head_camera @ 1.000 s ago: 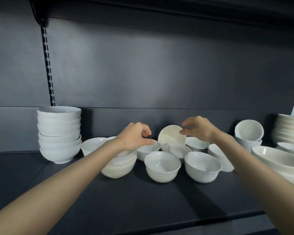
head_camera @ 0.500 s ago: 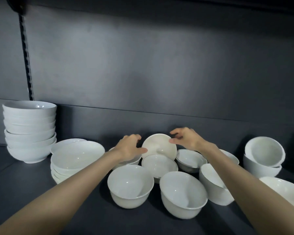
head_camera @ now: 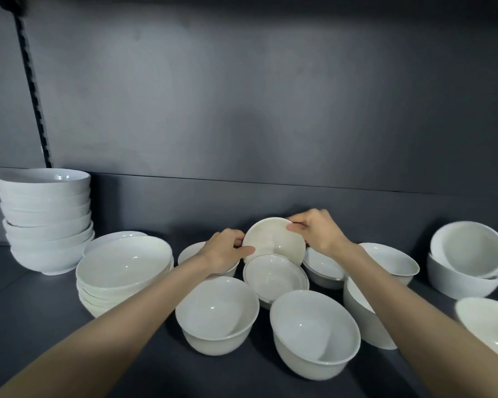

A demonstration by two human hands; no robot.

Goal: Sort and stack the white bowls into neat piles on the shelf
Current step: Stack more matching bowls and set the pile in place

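A small white bowl stands tilted on its edge at the back of the dark shelf, its inside facing me. My left hand grips its left rim with the thumb laid across the front. My right hand pinches its upper right rim. Below it lies a rimmed small bowl. Two deeper bowls sit in front. A tall pile of bowls stands at far left, with a pile of wide bowls beside it.
More loose bowls lie to the right, one on its side. Two nested bowls sit at far right, and a large bowl is cut off by the frame edge. The shelf's back wall rises close behind.
Both hands have closed in on the tilted small bowl and taken hold of its rim. The camera has shifted right and nearer to the shelf.
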